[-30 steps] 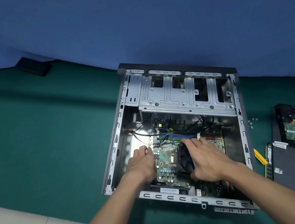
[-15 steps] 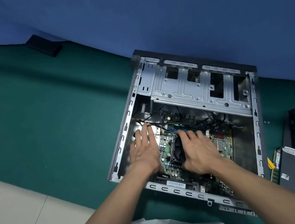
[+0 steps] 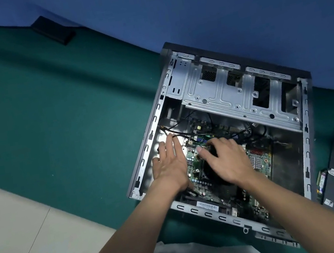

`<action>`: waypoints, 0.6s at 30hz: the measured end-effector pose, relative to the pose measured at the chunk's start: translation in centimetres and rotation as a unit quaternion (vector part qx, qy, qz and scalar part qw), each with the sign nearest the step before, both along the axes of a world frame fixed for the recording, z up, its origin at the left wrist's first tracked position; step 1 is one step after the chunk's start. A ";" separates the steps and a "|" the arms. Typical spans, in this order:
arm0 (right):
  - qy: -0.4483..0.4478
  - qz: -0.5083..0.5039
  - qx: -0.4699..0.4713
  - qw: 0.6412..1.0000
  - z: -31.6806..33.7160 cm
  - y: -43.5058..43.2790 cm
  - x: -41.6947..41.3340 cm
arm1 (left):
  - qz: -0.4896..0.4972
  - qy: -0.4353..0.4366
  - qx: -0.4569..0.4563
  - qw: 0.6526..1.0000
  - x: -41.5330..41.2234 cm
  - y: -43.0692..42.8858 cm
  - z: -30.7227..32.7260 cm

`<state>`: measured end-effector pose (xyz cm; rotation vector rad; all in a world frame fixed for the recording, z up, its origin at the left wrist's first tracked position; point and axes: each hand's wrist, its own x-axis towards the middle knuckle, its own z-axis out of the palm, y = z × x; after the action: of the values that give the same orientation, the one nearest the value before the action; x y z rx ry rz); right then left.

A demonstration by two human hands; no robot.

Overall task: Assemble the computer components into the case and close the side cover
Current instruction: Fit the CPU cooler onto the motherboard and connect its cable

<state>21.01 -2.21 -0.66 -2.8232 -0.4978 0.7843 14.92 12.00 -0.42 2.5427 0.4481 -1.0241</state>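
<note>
1. Green motherboard [image 3: 260, 160] lies inside the case [image 3: 306, 147]
2. Left grip [image 3: 169, 163] rests flat beside it, fingers straight, holding nothing
3. Right grip [image 3: 225, 158] curls round the cooler [image 3: 209, 171]: light but fragile, best held by its frame

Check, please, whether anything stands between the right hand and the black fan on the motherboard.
Nothing visible does. The right hand holds the black fan, fingers curled over its far edge. The black cables run farther back, by the fingertips of the open left hand, not over the fan.
</note>
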 end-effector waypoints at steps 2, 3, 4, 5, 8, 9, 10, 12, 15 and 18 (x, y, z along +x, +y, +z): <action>-0.081 0.015 -0.023 0.996 -0.8 0.7 -0.6 | 0.010 0.000 -0.003 1.000 0.0 0.0 0.0; -0.102 0.029 -0.045 0.993 -1.3 0.9 -0.9 | 0.012 0.001 -0.004 1.000 0.1 0.1 0.1; -0.116 0.036 -0.064 0.991 -1.8 1.1 -1.3 | 0.015 0.001 -0.005 1.000 0.1 0.1 0.2; -0.122 0.036 -0.077 0.989 -2.1 1.2 -1.5 | 0.017 -0.001 -0.006 1.000 0.0 0.1 0.2; -0.129 0.036 -0.092 0.987 -2.8 1.3 -1.3 | 0.029 -0.019 -0.015 0.999 0.0 0.1 0.2; -0.135 0.036 -0.090 0.986 -3.0 1.2 -1.3 | 0.033 -0.024 -0.021 0.999 0.1 0.2 0.1; -0.144 0.037 -0.088 0.985 -3.3 1.1 -1.4 | 0.039 -0.029 -0.025 0.999 0.1 0.2 -0.1; -0.151 0.037 -0.084 0.984 -3.5 1.2 -1.4 | 0.047 -0.041 -0.024 0.998 0.3 0.2 -0.2; -0.140 0.034 -0.083 0.986 -3.2 1.1 -1.4 | 0.032 -0.078 -0.009 0.996 0.2 0.0 0.0; -0.161 -0.012 -0.006 0.987 -2.7 0.9 -1.3 | 0.010 -0.085 -0.004 0.996 0.0 0.0 0.4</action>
<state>19.74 -1.26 -3.36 -2.9741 -0.5019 0.3239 14.97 11.99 -0.02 2.5847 0.4195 -0.7921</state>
